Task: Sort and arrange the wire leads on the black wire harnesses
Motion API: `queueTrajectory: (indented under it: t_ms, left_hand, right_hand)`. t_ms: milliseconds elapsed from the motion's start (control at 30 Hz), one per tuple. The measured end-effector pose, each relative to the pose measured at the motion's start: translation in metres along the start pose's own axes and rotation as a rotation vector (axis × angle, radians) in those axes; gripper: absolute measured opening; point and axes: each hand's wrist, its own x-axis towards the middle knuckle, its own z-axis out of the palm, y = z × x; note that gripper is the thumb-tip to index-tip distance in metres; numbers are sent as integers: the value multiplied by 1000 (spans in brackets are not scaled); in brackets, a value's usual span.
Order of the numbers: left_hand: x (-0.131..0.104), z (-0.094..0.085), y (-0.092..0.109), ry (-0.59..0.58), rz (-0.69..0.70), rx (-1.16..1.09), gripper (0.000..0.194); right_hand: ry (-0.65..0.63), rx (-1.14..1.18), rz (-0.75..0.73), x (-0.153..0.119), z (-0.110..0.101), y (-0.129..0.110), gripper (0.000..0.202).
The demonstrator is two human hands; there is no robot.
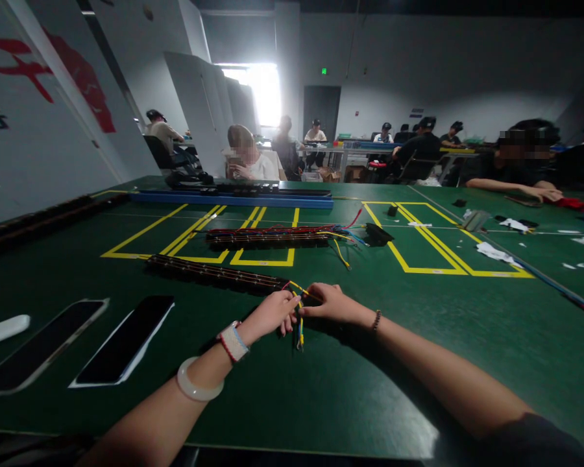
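left hand [278,309] and right hand [329,303] both pinch coloured wires [300,339] at the end of a black strip [214,272] on the green bench [360,402]

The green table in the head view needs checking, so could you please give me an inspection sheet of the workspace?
Surface: green table with yellow outlines.
Job's things: near strip, at the hands; far strip beyond it.
Clutter: two phone-like slabs on the left; white scraps on the right.
Hands: left hand and right hand close together, fingers at the wire bundle; exact grip unclear.
Cables: wire bundle at the near strip's right end; coloured wires at the far strip's.
Surroundings: seated people; bright window at the back.
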Motion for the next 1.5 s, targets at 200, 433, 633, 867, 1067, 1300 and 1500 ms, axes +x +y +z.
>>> queueTrajectory:
  t_ms: [200,433,633,867,1067,1300,1500]
  left_hand:
    - [-7,2,5,-35,-80,-242,34]
    - [-8,4,6,-93,-74,-286,30]
    - [-9,5,8,-42,-66,-326,30]
    - [-11,11,8,-103,-30,-378,23]
    - [-13,13,9,-137,-51,-498,15]
    - [-11,15,5,-183,-22,-429,27]
    - [-10,11,4,57,128,161,47]
  right_hand:
    - [-14,180,89,4,-2,5,23]
    - [-43,356,105,8,1,12,20]
    - [-15,277,66,3,-6,4,18]
    - [92,-40,-23,-2,-8,1,23]
    - [86,10,-72,-1,-9,0,18]
    - [63,71,-61,0,-6,3,22]
    - [40,51,-23,0,-2,6,31]
